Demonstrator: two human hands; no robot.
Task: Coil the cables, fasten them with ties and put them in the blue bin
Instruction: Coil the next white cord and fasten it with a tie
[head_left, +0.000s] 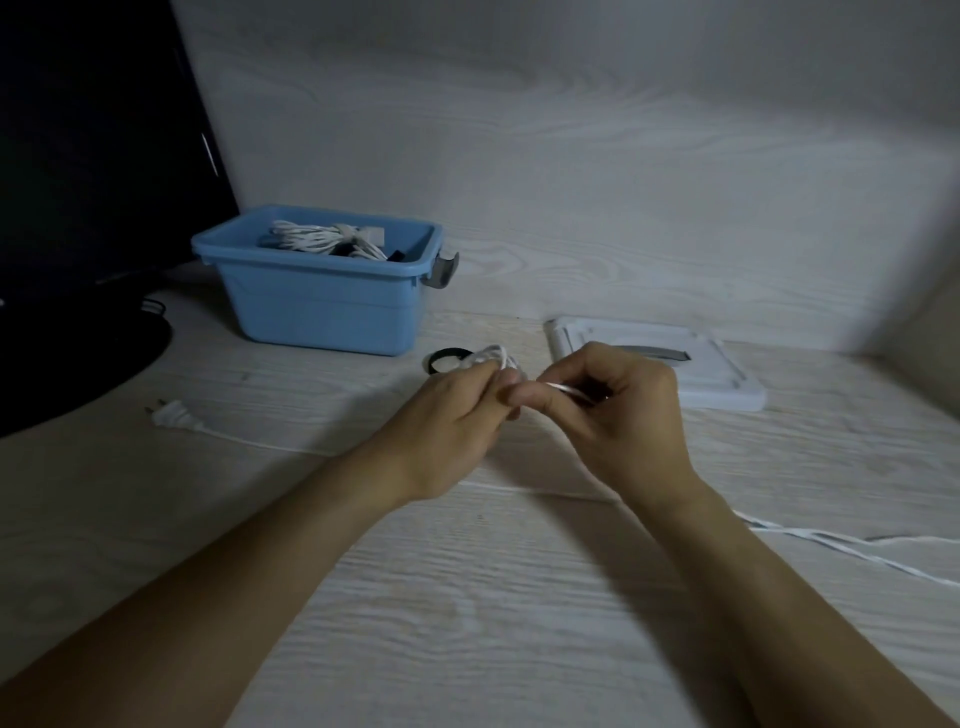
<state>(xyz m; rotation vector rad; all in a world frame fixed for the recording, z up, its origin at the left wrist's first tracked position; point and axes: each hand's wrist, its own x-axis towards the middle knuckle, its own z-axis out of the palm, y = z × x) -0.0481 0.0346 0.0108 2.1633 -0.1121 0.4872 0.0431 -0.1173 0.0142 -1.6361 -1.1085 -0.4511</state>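
Both hands are raised just above the pale wooden table (467, 597), close together and nearly touching. The left hand (452, 415) is curled shut around a small bundle of white cable (491, 356), whose loops poke out above its knuckles. The right hand (618, 410) pinches the same cable between thumb and forefinger, with the other fingers folded in; a short stretch of it runs across between the two hands. The rest of the cable trails over the table, passing under the wrists, off toward the right edge and out to the left, where its white plug (174, 414) lies flat. A black tie (447, 359), looped into a ring, sits on the table just beyond the left hand. Behind it to the left stands the blue bin (322, 306), open, with a coiled white cable bundle (322, 236) already lying inside. The bin's white lid (727, 387) lies flat on the table behind the right hand. A dark monitor (93, 156) stands at far left.
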